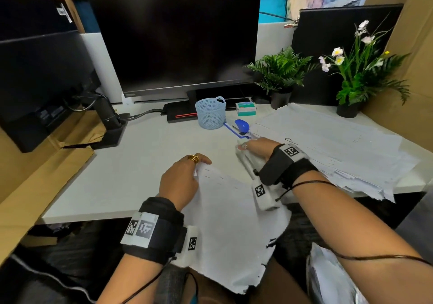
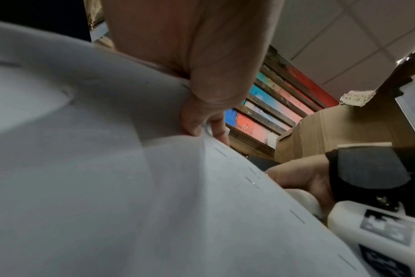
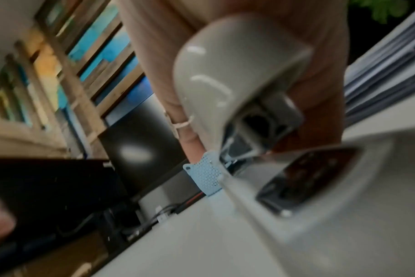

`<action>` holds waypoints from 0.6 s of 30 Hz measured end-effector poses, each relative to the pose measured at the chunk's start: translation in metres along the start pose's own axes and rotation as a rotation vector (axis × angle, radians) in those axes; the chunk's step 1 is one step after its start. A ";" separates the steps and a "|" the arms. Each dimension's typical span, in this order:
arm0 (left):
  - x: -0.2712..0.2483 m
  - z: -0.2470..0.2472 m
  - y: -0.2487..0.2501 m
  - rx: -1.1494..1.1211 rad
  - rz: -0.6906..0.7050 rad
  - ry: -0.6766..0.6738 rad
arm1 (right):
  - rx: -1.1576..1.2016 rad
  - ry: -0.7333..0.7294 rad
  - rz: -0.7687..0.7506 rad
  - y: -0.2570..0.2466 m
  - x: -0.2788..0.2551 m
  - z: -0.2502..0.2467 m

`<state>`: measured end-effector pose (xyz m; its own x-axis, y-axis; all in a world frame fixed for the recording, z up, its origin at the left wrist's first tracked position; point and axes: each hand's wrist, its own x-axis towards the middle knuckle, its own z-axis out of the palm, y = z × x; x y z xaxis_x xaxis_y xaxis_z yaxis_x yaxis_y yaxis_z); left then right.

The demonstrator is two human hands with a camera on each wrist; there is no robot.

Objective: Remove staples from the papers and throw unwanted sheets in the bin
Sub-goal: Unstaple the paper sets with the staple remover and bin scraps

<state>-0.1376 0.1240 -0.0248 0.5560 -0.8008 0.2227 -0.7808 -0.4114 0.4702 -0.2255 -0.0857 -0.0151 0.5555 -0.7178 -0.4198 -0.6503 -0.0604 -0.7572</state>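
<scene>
A stapled bundle of white sheets (image 1: pixel 229 221) hangs over the desk's front edge onto my lap, with a row of staples (image 1: pixel 220 177) along its upper edge. My left hand (image 1: pixel 199 166) pinches its top left corner; the left wrist view shows thumb and finger closed on the paper edge (image 2: pixel 154 187) beside the staples (image 2: pixel 251 181). My right hand (image 1: pixel 243 148) grips a white stapler-like tool (image 1: pixel 246 162) just right of the bundle, low over the desk. In the right wrist view that tool (image 3: pixel 225 75) fills the middle, blurred, its metal parts facing down.
A pale blue mesh basket (image 1: pixel 210 114), a blue stapler-like tool (image 1: pixel 242 125) and a small staple box (image 1: pixel 245 108) stand behind my hands. A wide pile of loose sheets (image 1: pixel 328 144) covers the desk's right side. Monitor (image 1: pixel 175 39) and potted plants (image 1: pixel 281 74) stand behind. A white plastic bag (image 1: pixel 332 280) sits low right.
</scene>
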 end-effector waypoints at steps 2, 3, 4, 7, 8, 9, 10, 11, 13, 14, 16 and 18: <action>-0.001 0.004 -0.001 0.023 0.002 -0.050 | -0.219 0.080 -0.022 0.004 0.006 0.002; -0.002 0.005 -0.001 0.021 0.002 -0.068 | -0.320 0.114 -0.055 0.004 0.005 0.003; -0.002 0.007 -0.001 0.017 0.004 -0.080 | -0.396 0.136 -0.084 0.003 0.007 0.004; -0.001 0.010 0.000 -0.001 0.002 -0.094 | -0.545 0.166 -0.130 0.002 0.011 0.007; -0.001 0.010 0.002 -0.010 -0.001 -0.084 | -0.593 0.189 -0.156 0.000 0.007 0.007; -0.002 0.010 0.002 -0.012 0.001 -0.070 | -0.624 0.223 -0.221 -0.002 0.000 0.007; -0.002 0.010 0.003 -0.014 0.008 -0.047 | -0.615 0.247 -0.327 -0.002 -0.007 0.008; -0.002 0.009 0.003 -0.027 0.014 -0.009 | -0.512 0.232 -0.432 -0.001 -0.016 0.009; -0.002 0.004 0.005 -0.070 0.022 0.107 | -0.233 0.060 -0.611 0.005 -0.043 0.009; -0.002 0.002 0.006 -0.082 0.025 0.158 | -0.186 -0.050 -0.658 0.010 -0.056 0.010; -0.001 -0.001 0.009 -0.098 0.042 0.217 | -0.165 -0.138 -0.735 0.024 -0.065 0.014; -0.001 -0.001 0.011 -0.126 0.095 0.266 | -0.065 0.015 -0.801 0.039 -0.064 0.020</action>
<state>-0.1462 0.1208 -0.0195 0.5499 -0.6842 0.4791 -0.8009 -0.2692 0.5349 -0.2758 -0.0287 -0.0277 0.8592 -0.4487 0.2456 -0.0865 -0.6007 -0.7948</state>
